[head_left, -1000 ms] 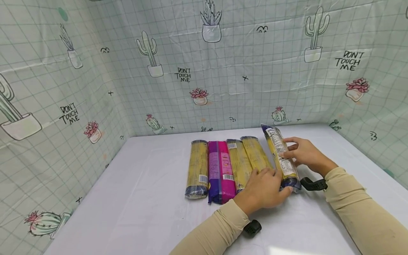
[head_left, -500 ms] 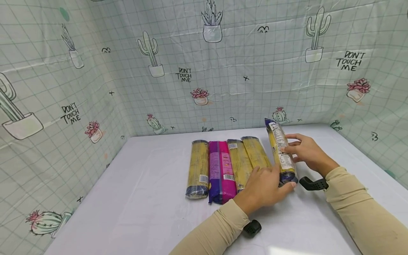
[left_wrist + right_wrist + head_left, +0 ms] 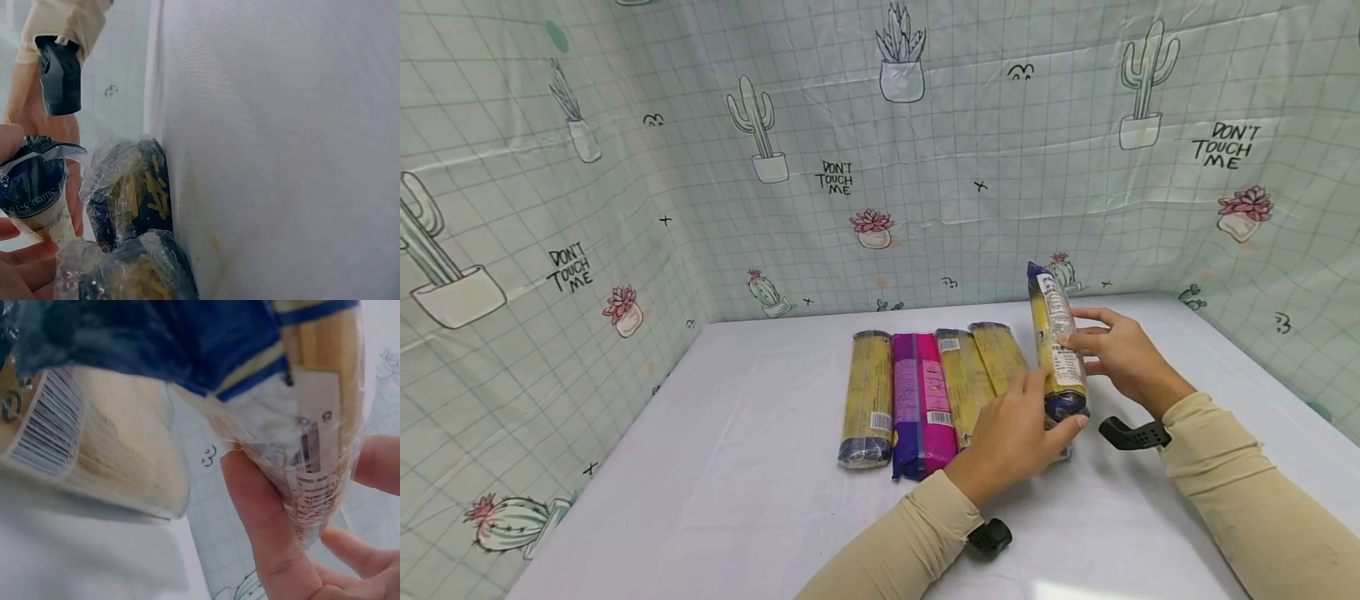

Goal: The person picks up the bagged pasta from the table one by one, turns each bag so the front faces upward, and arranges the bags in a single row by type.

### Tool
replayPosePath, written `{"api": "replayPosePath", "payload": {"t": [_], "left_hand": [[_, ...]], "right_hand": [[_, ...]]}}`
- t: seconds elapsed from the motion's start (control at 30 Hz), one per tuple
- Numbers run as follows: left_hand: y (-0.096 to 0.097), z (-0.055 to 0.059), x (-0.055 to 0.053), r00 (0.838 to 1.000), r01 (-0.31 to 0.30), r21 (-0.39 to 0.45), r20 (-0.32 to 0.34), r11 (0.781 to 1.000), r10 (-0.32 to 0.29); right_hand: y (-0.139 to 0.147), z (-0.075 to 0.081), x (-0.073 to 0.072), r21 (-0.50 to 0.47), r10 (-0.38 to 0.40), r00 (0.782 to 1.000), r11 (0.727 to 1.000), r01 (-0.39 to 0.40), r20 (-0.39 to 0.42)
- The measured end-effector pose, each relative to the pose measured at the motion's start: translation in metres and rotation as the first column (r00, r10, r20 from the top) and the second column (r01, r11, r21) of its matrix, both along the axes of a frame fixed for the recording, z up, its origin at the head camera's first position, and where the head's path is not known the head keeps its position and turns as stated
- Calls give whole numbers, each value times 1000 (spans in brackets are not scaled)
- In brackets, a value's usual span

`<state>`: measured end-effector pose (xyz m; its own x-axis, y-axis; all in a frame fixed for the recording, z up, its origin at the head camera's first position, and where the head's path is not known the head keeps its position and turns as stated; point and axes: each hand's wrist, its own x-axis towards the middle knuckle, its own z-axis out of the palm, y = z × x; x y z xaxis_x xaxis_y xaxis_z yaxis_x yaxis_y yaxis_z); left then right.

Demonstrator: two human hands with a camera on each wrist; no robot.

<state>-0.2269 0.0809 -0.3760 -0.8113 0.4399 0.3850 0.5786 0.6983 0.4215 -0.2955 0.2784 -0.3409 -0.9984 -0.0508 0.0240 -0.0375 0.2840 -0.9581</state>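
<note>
Pinching tilted pack (image 3: 1058, 362) with right hand (image 3: 1123, 354), bracketing its bottom with left hand (image 3: 1009, 437), thumb parted from fingers, unclear whether gripping; ideally supporting without squeezing.

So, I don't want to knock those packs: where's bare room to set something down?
Widest: the white table between the leftmost yellow pasta pack and the cactus-print sheet, continuing toward the left sleeve. A smaller strip lies between the right sleeve and that sheet. Crowded: right of the magenta pack, with left hand, right hand and held pasta pack.
</note>
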Motion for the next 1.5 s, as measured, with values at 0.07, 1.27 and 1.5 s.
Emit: {"api": "replayPosePath", "payload": {"t": [0.07, 1.27, 1.5], "left_hand": [[-1, 0, 0, 1000, -6, 25, 19, 1000, 6], [-5, 1, 1, 999, 34, 181, -37, 983, -28], [-5, 0, 0, 992, 45, 151, -124, 988, -26]], "right_hand": [[-2, 0, 0, -26, -7, 1000, 1000, 7, -6], [-5, 6, 3, -210, 84, 996, 974, -89, -31], [-3, 7, 4, -201, 103, 994, 974, -107, -31]]}}
